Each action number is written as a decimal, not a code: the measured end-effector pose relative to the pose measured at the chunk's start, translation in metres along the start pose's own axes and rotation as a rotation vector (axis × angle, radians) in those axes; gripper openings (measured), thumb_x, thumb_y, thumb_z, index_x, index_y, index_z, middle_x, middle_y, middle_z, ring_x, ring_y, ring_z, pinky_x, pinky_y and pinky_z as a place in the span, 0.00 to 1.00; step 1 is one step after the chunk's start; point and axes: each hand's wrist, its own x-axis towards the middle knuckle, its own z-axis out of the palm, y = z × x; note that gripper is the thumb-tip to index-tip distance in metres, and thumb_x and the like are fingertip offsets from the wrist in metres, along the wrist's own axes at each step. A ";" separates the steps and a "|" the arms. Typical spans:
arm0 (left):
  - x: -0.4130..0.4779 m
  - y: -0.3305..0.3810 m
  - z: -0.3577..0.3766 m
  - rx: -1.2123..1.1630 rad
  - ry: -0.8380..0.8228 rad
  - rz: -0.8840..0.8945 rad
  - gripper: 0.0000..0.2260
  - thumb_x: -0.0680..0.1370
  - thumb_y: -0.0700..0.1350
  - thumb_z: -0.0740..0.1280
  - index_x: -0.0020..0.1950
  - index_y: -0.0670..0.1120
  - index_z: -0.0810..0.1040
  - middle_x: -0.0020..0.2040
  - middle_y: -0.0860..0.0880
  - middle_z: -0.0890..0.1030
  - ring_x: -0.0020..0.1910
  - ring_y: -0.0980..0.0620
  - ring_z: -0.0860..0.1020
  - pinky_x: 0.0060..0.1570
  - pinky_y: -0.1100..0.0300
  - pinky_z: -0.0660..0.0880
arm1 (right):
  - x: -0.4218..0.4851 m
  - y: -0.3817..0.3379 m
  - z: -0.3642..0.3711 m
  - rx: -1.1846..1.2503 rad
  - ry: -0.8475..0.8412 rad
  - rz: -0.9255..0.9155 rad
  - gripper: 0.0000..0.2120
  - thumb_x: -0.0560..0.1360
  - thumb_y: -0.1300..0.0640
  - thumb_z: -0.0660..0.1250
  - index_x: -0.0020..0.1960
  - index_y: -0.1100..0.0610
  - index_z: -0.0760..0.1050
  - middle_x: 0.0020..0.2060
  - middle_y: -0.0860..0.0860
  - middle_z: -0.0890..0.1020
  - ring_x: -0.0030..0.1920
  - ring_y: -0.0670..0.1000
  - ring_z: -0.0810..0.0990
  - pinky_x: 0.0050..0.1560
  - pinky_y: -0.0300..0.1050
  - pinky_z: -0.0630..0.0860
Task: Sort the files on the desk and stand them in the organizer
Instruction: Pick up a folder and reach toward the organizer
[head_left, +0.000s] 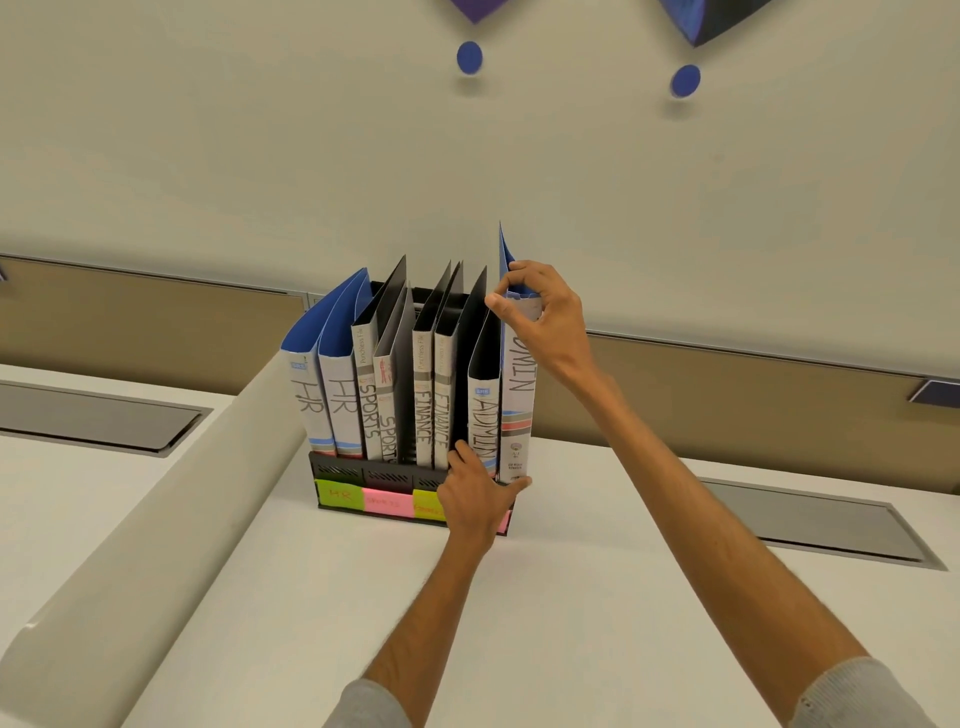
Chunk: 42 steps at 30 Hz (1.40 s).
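your right hand (540, 306) pinching the top edge of the blue-covered white-spined ADMIN file (517, 405), file upright at the far right end of the black mesh organizer (337, 473), your left hand (475, 499) spread flat against its bottom edge, open white desk (597, 597) off to the right

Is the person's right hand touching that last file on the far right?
Touching. The head view shows the right hand gripping the top of the far-right file, thumb on its spine and fingers curled over its blue upper edge.

Rightmost label (503, 522) behind left hand (475, 493), last file (517, 410) title half-covered
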 end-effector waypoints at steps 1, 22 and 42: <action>0.000 0.000 0.001 0.015 0.005 0.003 0.46 0.62 0.75 0.67 0.65 0.42 0.63 0.53 0.46 0.75 0.46 0.47 0.80 0.40 0.55 0.76 | 0.000 0.001 -0.001 0.001 0.002 0.003 0.13 0.75 0.51 0.71 0.54 0.59 0.80 0.59 0.54 0.78 0.60 0.46 0.76 0.59 0.39 0.76; 0.001 0.003 0.006 -0.111 0.009 0.012 0.38 0.69 0.63 0.69 0.66 0.38 0.62 0.53 0.44 0.74 0.50 0.43 0.80 0.45 0.52 0.79 | -0.007 0.007 -0.017 0.090 0.041 0.026 0.11 0.75 0.55 0.72 0.53 0.60 0.80 0.61 0.56 0.77 0.62 0.48 0.75 0.57 0.28 0.73; 0.008 0.010 0.009 -0.038 -0.019 -0.019 0.44 0.67 0.65 0.68 0.68 0.38 0.54 0.52 0.43 0.78 0.47 0.42 0.80 0.44 0.53 0.77 | -0.018 0.020 -0.031 0.178 0.048 0.052 0.09 0.74 0.55 0.71 0.52 0.58 0.79 0.61 0.52 0.76 0.61 0.42 0.74 0.50 0.28 0.73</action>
